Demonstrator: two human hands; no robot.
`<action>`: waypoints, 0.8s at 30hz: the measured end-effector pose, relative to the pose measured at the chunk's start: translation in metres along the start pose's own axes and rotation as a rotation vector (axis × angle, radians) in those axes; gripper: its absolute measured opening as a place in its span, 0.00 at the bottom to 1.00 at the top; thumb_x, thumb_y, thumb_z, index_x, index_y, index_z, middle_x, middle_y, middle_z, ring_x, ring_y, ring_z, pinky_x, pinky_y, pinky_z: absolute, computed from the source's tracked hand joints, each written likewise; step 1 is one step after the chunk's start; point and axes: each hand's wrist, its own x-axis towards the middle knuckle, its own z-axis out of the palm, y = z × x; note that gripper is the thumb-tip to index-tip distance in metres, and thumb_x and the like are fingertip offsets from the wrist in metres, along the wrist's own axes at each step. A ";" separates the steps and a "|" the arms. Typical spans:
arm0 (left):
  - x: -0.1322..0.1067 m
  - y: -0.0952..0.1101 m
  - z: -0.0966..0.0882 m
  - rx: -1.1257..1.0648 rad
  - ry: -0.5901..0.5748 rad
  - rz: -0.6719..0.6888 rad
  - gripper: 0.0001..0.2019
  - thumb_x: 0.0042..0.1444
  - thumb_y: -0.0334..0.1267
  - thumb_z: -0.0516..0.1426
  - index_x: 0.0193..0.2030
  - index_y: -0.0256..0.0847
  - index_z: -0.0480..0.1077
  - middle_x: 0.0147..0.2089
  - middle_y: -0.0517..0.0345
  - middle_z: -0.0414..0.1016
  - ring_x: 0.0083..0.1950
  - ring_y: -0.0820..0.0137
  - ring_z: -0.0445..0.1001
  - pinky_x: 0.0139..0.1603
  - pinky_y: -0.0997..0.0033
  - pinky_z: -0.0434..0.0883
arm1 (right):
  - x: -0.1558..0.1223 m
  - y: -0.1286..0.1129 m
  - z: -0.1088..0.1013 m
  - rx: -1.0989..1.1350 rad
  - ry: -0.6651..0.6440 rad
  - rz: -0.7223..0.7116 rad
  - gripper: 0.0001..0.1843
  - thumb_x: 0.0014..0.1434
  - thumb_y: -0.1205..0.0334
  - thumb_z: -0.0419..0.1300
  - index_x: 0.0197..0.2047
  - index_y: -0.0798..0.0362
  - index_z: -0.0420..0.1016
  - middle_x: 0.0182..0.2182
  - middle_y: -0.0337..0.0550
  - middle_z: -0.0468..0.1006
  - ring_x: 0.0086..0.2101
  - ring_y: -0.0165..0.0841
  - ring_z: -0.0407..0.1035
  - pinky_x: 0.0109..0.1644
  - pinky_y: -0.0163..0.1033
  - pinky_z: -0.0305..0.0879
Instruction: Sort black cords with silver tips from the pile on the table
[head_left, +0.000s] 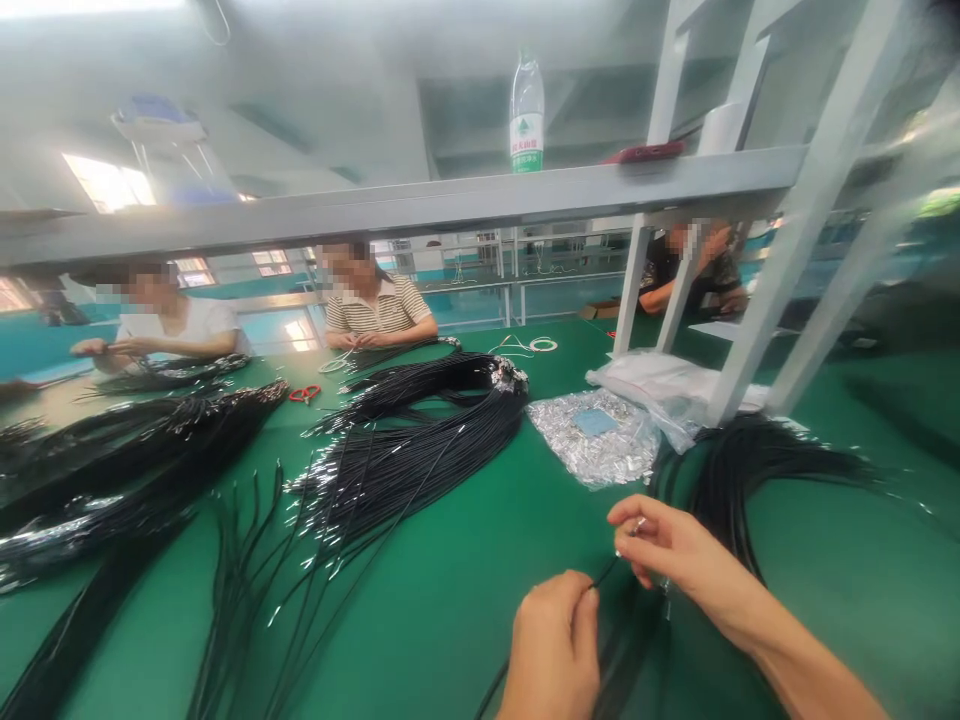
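Note:
My left hand, at the bottom, is closed on a thin black cable. A short length of that cable runs up from its fingertips to my right hand. The right thumb and fingers pinch a small silvery piece near the cable's end; its exact shape is too small to tell. Just beyond the right hand lies a clear plastic bag of small shiny parts with a bluish label. A bundle of black cables curves along the table behind my right wrist, and others lie blurred below the hands.
Large bundles of black cables with silvery ends cover the green table ahead and to the left. Red-handled scissors lie between bundles. A grey shelf frame crosses above, bearing a water bottle. Several people sit opposite.

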 end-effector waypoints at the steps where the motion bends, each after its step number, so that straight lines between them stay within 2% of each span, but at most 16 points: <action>1: 0.000 0.002 -0.001 -0.009 -0.003 -0.022 0.12 0.62 0.36 0.47 0.39 0.40 0.72 0.31 0.54 0.74 0.34 0.65 0.71 0.35 0.69 0.61 | 0.000 0.001 0.004 0.035 -0.018 0.014 0.19 0.50 0.49 0.64 0.38 0.52 0.65 0.23 0.33 0.64 0.24 0.28 0.60 0.29 0.35 0.58; 4: -0.002 0.009 -0.006 -0.048 -0.010 -0.108 0.12 0.58 0.34 0.52 0.47 0.41 0.70 0.33 0.55 0.74 0.35 0.65 0.71 0.35 0.69 0.62 | -0.002 0.003 0.012 0.092 -0.080 0.029 0.17 0.50 0.51 0.65 0.33 0.54 0.66 0.24 0.34 0.67 0.24 0.28 0.62 0.31 0.35 0.59; 6: -0.002 0.013 -0.008 -0.088 -0.013 -0.142 0.13 0.56 0.32 0.54 0.48 0.40 0.70 0.33 0.56 0.74 0.35 0.66 0.71 0.35 0.69 0.64 | -0.003 0.004 0.014 0.113 -0.129 0.032 0.17 0.49 0.51 0.66 0.31 0.55 0.68 0.24 0.35 0.68 0.24 0.27 0.62 0.32 0.35 0.58; 10: -0.004 0.016 -0.009 -0.177 0.024 -0.095 0.11 0.56 0.31 0.54 0.45 0.39 0.70 0.38 0.55 0.75 0.37 0.68 0.71 0.38 0.71 0.67 | -0.004 0.007 0.019 0.127 -0.206 0.057 0.17 0.48 0.52 0.68 0.31 0.56 0.72 0.26 0.38 0.71 0.26 0.27 0.63 0.32 0.34 0.59; 13: -0.005 0.017 -0.010 -0.214 0.040 -0.057 0.09 0.57 0.31 0.54 0.45 0.39 0.70 0.40 0.54 0.75 0.40 0.67 0.72 0.41 0.70 0.68 | -0.004 0.009 0.021 0.130 -0.235 0.055 0.18 0.48 0.50 0.68 0.34 0.56 0.74 0.28 0.40 0.74 0.27 0.29 0.64 0.31 0.34 0.60; 17: -0.006 0.020 -0.012 -0.166 0.056 -0.059 0.10 0.59 0.32 0.54 0.46 0.40 0.71 0.41 0.55 0.75 0.40 0.67 0.71 0.41 0.70 0.67 | -0.007 0.004 0.020 0.064 -0.159 0.003 0.19 0.53 0.47 0.64 0.37 0.55 0.74 0.27 0.39 0.71 0.27 0.29 0.64 0.33 0.36 0.62; 22: -0.010 0.023 -0.012 -0.048 0.082 0.004 0.11 0.62 0.31 0.49 0.40 0.40 0.73 0.37 0.54 0.77 0.39 0.67 0.73 0.42 0.68 0.67 | -0.011 -0.001 0.015 -0.036 -0.090 -0.050 0.20 0.53 0.42 0.62 0.32 0.53 0.75 0.22 0.40 0.69 0.25 0.32 0.65 0.31 0.37 0.64; 24: -0.011 0.022 -0.010 0.004 0.100 -0.016 0.12 0.61 0.30 0.49 0.38 0.40 0.74 0.36 0.53 0.77 0.38 0.65 0.74 0.41 0.67 0.67 | -0.010 0.004 0.010 -0.076 -0.016 -0.087 0.22 0.50 0.40 0.62 0.30 0.52 0.76 0.21 0.42 0.70 0.24 0.35 0.66 0.29 0.39 0.65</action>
